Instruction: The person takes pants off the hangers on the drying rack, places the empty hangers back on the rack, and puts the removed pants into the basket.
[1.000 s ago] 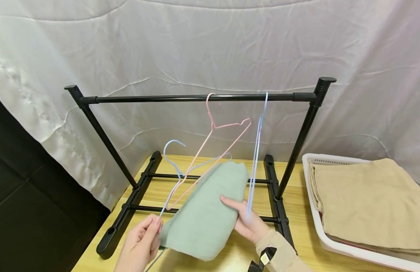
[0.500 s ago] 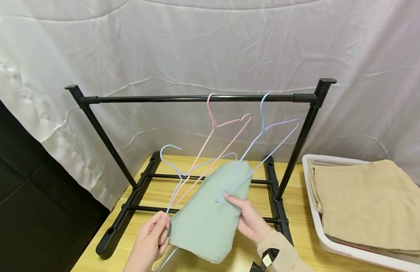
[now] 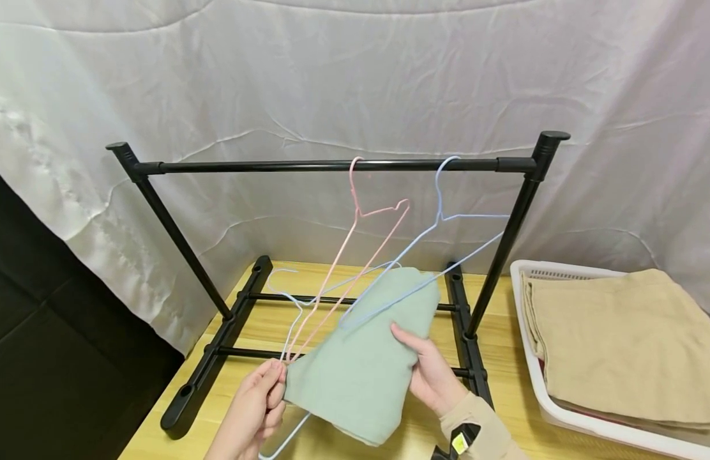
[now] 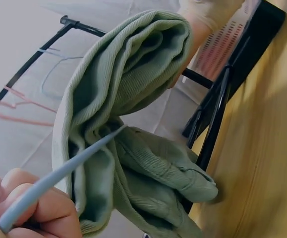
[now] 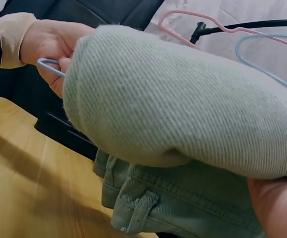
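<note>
My left hand (image 3: 254, 399) pinches one end of a light blue hanger (image 4: 59, 179), whose hook tilts back under the rack's rail. Folded pale green trousers (image 3: 361, 383) lie over this hanger, and a belt loop (image 5: 142, 210) shows in the right wrist view. With thumb on top, my right hand (image 3: 432, 377) grips the trousers' right side; its other fingers are mostly hidden behind the cloth. A pink hanger (image 3: 357, 209) hangs from the rail, its lower end near my left fingers. Another blue hanger (image 3: 438, 216) hangs further right, its lower corner in front of the trousers.
A black rack with a top rail (image 3: 257, 167) stands on the wooden table (image 3: 504, 364). On the right, a white basket (image 3: 530, 364) holds folded tan cloth (image 3: 625, 345). A pale curtain (image 3: 355, 83) hangs behind, with black material (image 3: 62, 345) at the left.
Both hands have shifted right with the trousers and the held hanger, whose hook has dipped lower. The hanging blue hanger has turned from edge-on to broadside.
</note>
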`<state>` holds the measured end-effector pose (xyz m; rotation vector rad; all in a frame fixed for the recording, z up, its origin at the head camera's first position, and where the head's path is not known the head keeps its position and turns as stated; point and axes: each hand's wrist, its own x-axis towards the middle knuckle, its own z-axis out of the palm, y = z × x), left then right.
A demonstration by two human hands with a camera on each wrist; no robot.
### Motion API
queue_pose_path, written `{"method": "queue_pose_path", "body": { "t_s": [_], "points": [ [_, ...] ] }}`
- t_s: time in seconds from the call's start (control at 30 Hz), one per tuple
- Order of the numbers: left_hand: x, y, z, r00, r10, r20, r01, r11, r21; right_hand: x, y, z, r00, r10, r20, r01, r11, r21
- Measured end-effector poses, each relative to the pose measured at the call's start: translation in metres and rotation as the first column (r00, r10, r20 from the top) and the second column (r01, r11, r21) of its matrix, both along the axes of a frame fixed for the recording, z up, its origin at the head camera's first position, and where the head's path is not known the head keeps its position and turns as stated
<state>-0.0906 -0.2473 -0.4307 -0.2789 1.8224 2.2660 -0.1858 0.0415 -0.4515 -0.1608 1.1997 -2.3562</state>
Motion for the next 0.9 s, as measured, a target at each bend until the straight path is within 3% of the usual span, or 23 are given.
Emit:
{"method": "queue_pose_path", "body": {
  "t_s": [0.27,0.43,0.57,0.7,0.9],
  "points": [
    [-0.008,-0.002,-0.010,0.999,-0.010,0.052,0.007,0.998,0.060,0.007,0.012,0.003,1.000,-0.016,0.016,0.017,1.000,-0.021],
    [-0.014,0.002,-0.015,0.995,0.047,0.082,-0.051,0.998,0.042,0.011,0.021,0.004,1.000,-0.029,0.000,0.029,0.998,-0.047],
    [-0.019,0.004,-0.018,0.990,0.111,0.083,-0.113,0.993,0.017,0.013,0.029,0.002,0.998,0.045,-0.034,-0.049,0.994,-0.103],
    [-0.023,0.004,-0.019,0.987,0.149,0.065,-0.150,0.989,0.007,0.015,0.033,-0.001,0.989,0.140,-0.047,-0.146,0.970,-0.195],
    [-0.028,0.005,-0.017,0.983,0.179,0.036,-0.180,0.983,0.019,0.019,0.029,-0.004,0.993,0.113,-0.041,-0.118,0.979,-0.166]
  ]
}}
